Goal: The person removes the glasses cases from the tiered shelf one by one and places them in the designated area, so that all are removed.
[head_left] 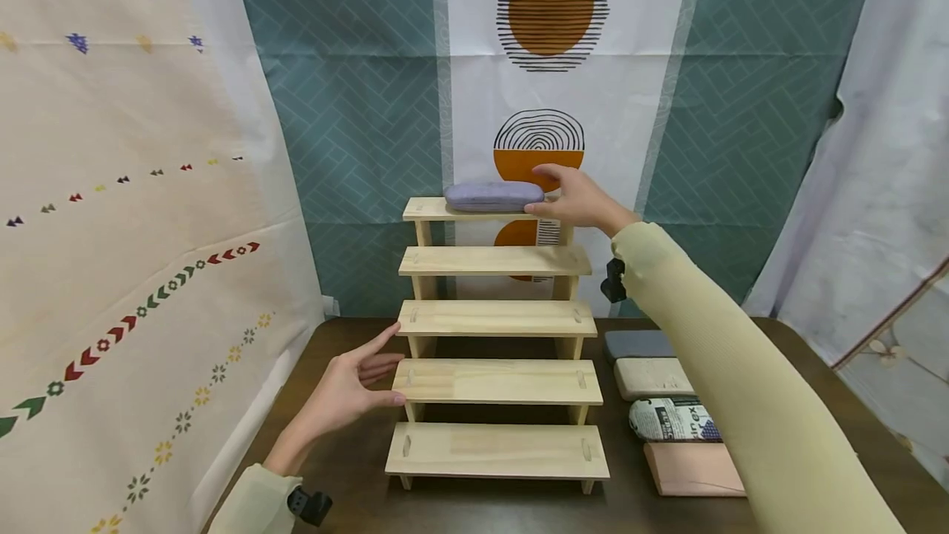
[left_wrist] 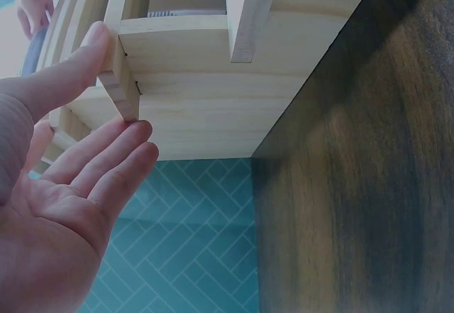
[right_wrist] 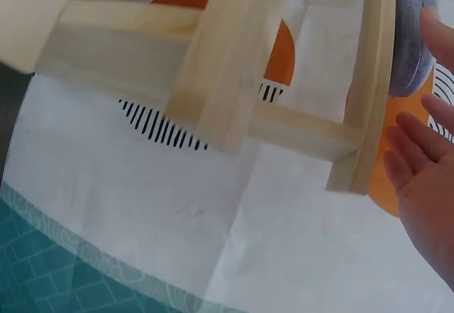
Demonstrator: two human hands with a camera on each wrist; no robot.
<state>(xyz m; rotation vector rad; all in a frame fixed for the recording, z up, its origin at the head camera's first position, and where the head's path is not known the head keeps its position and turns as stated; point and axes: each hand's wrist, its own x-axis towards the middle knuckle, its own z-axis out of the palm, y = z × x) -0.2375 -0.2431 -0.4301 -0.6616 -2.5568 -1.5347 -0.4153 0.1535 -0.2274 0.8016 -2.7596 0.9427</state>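
A light wooden stepped stand [head_left: 498, 317] with several tiers stands on the dark table. On its top tier lies a purple-grey glasses case [head_left: 493, 196], lengthwise along the board. My right hand [head_left: 582, 199] is at the case's right end, its thumb close against the front; in the right wrist view the fingers [right_wrist: 418, 139] are spread loosely, apart from the case [right_wrist: 413, 33]. Low on the left, my left hand [head_left: 343, 390] holds the end of the second board from the bottom. The left wrist view has the thumb on one edge of that board [left_wrist: 122, 89] and the fingertips at the other.
Right of the stand, several cases lie in a column, partly behind my right sleeve: a grey-blue one [head_left: 638, 344], a cream one [head_left: 652, 377], a newsprint-patterned one [head_left: 670, 419] and a pink one [head_left: 693, 470]. Patterned cloths [head_left: 341, 105] hang behind and at both sides.
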